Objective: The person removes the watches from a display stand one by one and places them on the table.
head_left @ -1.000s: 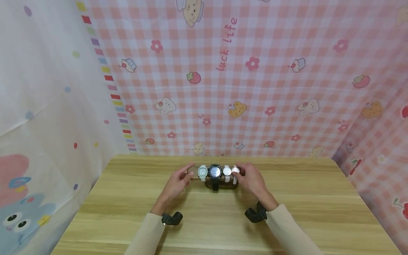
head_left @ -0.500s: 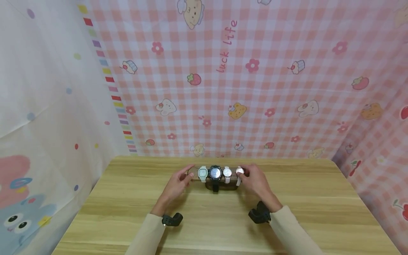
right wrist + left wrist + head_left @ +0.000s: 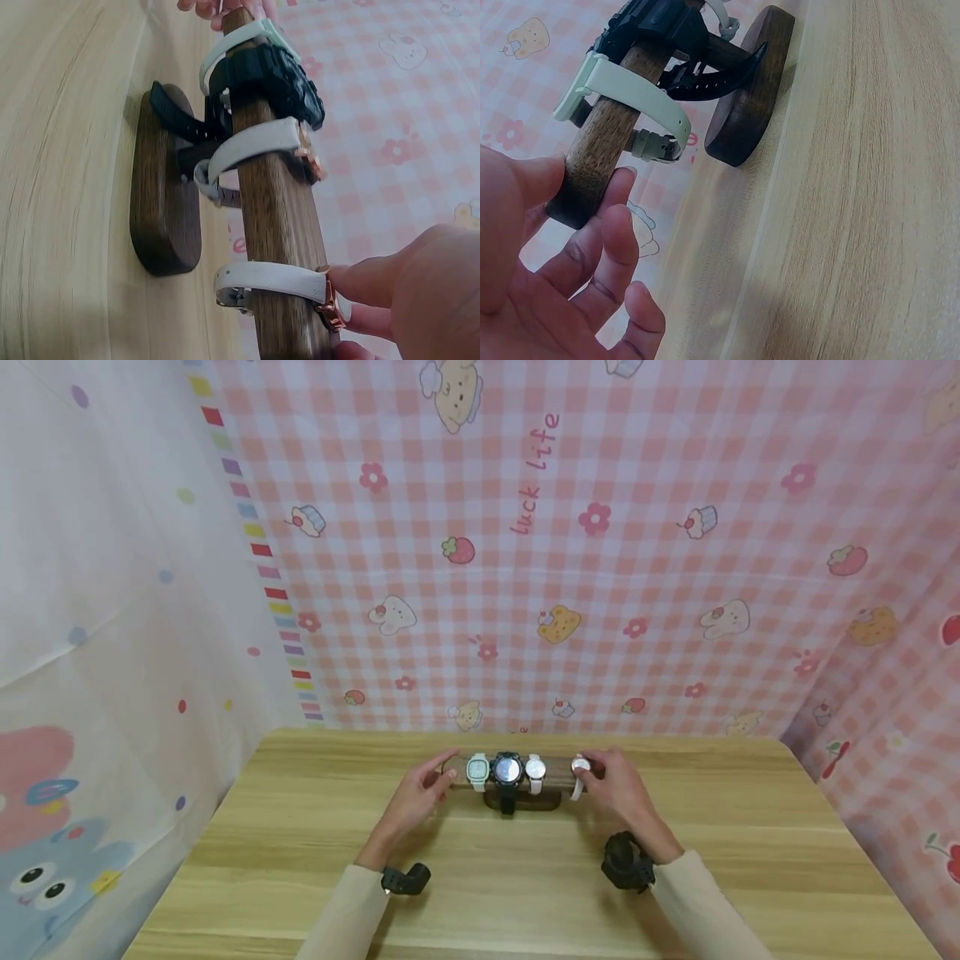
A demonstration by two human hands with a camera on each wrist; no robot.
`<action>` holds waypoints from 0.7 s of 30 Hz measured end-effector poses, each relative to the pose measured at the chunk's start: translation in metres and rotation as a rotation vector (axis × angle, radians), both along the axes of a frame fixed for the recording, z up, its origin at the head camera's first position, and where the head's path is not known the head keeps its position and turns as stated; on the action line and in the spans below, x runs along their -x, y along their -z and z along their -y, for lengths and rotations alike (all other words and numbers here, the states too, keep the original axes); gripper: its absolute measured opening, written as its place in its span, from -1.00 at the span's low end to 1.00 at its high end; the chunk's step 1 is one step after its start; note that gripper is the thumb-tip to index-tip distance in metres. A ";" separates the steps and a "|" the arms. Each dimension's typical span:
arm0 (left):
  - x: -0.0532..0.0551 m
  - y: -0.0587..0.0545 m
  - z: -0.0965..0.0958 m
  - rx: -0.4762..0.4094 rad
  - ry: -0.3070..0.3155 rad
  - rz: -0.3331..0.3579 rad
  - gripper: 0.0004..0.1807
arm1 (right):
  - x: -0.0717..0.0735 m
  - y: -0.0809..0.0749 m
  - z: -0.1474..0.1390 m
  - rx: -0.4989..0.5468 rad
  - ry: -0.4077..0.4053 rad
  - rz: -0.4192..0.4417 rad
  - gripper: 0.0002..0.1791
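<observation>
A dark wooden watch stand with a crossbar and rounded base stands on the table, several watches strapped along its bar. My left hand pinches the bar's left end between thumb and fingers; in the left wrist view its other fingers are bent below the bar. Beside it hang a pale green watch, a bulky black watch and a white-strapped watch. Near the right end, my right hand pinches the case of another white-strapped watch, rose gold in colour, its strap looped around the bar.
The stand sits toward the far side of a light wooden table. Behind it hangs a pink checked cloth; a white patterned cloth covers the left side. Black wrist devices are on both wrists.
My right hand has slid the rose gold white-strapped watch rightward along the bar, away from the other white-strapped watch. The left hand has stayed at the bar's left end.
</observation>
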State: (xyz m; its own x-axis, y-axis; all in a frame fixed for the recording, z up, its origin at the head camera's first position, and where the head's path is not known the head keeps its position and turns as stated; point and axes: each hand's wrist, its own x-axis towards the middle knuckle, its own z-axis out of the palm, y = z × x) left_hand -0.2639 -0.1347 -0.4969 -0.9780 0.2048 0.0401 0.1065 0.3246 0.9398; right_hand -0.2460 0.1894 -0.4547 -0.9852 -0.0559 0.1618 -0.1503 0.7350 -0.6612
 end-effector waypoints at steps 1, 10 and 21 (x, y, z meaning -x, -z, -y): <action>0.000 0.000 0.000 -0.002 0.001 0.002 -0.55 | 0.000 0.000 -0.002 0.001 -0.002 -0.002 -0.60; -0.001 0.000 -0.001 0.001 -0.003 0.008 -0.55 | -0.002 0.004 -0.019 0.001 -0.002 -0.025 -0.62; -0.002 -0.002 -0.001 -0.002 -0.006 0.016 -0.55 | -0.001 0.007 -0.034 0.065 -0.070 -0.011 -0.60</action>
